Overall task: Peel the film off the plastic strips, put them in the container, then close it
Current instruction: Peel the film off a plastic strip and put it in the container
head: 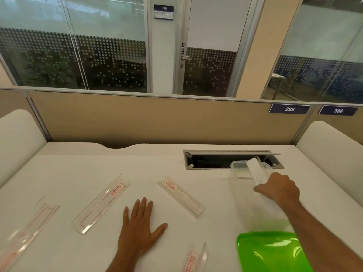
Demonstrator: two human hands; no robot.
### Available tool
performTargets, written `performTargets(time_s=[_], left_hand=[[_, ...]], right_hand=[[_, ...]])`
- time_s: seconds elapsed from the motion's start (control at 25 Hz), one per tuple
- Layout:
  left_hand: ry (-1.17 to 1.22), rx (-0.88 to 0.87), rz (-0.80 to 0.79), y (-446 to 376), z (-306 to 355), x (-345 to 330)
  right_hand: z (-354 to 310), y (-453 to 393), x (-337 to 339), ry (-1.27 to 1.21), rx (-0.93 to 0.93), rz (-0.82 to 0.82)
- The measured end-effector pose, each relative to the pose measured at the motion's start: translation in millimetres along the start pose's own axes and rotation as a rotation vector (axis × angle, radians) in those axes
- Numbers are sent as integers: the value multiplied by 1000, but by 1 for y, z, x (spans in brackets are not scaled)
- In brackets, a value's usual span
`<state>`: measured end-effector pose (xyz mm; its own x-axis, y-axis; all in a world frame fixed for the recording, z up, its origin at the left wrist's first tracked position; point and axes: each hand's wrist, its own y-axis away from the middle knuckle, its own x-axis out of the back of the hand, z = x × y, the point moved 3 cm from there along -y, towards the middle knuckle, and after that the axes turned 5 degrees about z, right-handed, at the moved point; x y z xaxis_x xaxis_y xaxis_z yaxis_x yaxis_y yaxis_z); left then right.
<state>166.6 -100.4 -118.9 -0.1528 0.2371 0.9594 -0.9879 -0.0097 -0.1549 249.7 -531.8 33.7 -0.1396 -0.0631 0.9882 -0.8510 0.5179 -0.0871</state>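
A tall clear container [243, 185] stands open on the white desk at the right. My right hand [280, 188] is over its rim, shut on a clear plastic strip [256, 170] that leans inside the container. The green lid [271, 252] lies on the desk in front of the container, under my right forearm. My left hand [140, 226] rests flat on the desk with fingers spread, holding nothing. Several clear strips with red-printed film lie on the desk: one [101, 203] left of my left hand, one [180, 195] to its right, one [27, 230] at the far left, one [194, 258] at the front edge.
An open cable hatch [231, 159] is cut into the desk just behind the container. A beige partition [157, 118] closes the back of the desk, and white padded dividers [17, 138] stand at both sides.
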Motion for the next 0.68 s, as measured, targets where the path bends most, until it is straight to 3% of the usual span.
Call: performTargets(time_s=[0.28, 0.68], left_hand=[[-39, 15, -11, -5, -2, -5], [-42, 22, -20, -5, -1, -3]], right_hand=[[10, -4, -53, 56, -32, -172], [14, -12, -66, 93, -33, -181]])
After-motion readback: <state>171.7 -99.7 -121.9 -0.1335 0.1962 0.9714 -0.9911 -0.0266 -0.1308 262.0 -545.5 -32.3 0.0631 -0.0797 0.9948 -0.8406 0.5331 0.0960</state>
